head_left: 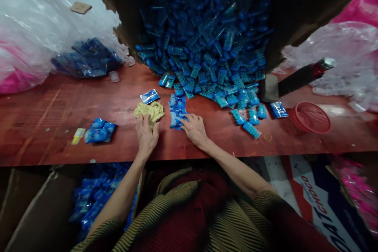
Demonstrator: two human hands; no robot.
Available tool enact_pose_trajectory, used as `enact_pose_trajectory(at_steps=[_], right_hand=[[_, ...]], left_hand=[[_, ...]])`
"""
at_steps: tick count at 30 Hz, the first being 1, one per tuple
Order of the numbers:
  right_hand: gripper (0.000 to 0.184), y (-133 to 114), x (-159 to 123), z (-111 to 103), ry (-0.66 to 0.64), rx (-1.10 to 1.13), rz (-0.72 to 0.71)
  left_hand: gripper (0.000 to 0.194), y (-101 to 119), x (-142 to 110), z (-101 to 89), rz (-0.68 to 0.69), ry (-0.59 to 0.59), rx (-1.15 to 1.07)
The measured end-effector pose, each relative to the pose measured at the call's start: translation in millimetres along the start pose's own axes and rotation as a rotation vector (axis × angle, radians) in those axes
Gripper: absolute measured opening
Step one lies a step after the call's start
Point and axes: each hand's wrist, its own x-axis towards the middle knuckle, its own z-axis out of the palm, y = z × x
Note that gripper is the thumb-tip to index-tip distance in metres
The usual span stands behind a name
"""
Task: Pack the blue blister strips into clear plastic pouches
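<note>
My left hand (146,136) rests on a tangled pale yellow heap (156,111), cloth or rubber bands, I cannot tell which. Its thumb stands apart from the fingers, whose tips press into the heap. To the right, my right hand (195,128) lies with fingers stretched over the near end of a strip of blue printed sachets (177,104), flat on the red tabletop. Just behind the yellow heap is a single blue and white sachet (149,96). A small stack of blue sachets (99,130) sits left of my left hand.
A large pile of blue-capped clear containers (206,55) spills from a torn carton (283,15). On the right are a red plastic basket (311,117), a dark bottle-like object (304,76) and another blue sachet (278,110). A bag of blue packets (88,59) lies back left.
</note>
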Motion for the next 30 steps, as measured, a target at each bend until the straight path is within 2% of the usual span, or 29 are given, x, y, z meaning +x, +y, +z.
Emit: enact_pose_trajectory(at_steps=[2,4,6,9,12,14,17,18,20,22,24,27,30], right_hand=[[0.026,3,-5,6,0.044,0.005,0.026],[0.025,3,-7,9,0.089,0.022,0.036],[0.025,1,-10,7,0.148,0.053,0.039],[0.027,-7,-20,-2,0.240,0.110,0.025],[0.029,-17,-32,-11,0.251,0.233,-0.006],[0.029,-21,-36,-11,0.249,0.429,0.036],[0.044,-19,-32,-6,0.218,0.888,0.239],[0.042,-17,-30,-3,0.173,1.030,0.300],[0.025,-11,-27,-2,0.086,1.204,0.348],[0.014,-7,-26,-4,0.078,1.230,0.357],[0.013,-8,-28,-8,0.157,1.191,0.383],[0.012,-12,-29,-11,0.223,1.205,0.446],[0.014,-16,-29,-9,0.173,1.263,0.535]], left_hand=[[0.050,15,-12,-1.4,-0.010,0.112,-0.083],[0.045,33,-26,-1.0,-0.078,0.164,-0.259],[0.046,50,-38,2.2,-0.274,0.074,-0.553],[0.053,70,-43,8.7,-0.596,-0.157,-0.952],[0.047,81,-37,10.2,-0.716,-0.266,-1.148],[0.041,86,-34,8.5,-0.742,-0.284,-1.213],[0.038,87,-31,7.6,-0.723,-0.302,-1.225],[0.037,86,-30,8.6,-0.710,-0.309,-1.200],[0.033,83,-29,11.9,-0.671,-0.272,-1.106],[0.028,80,-28,15.4,-0.618,-0.204,-0.976],[0.026,80,-27,17.8,-0.579,-0.202,-0.923],[0.027,83,-28,19.2,-0.586,-0.281,-1.046],[0.028,89,-30,18.8,-0.664,-0.280,-1.159]])
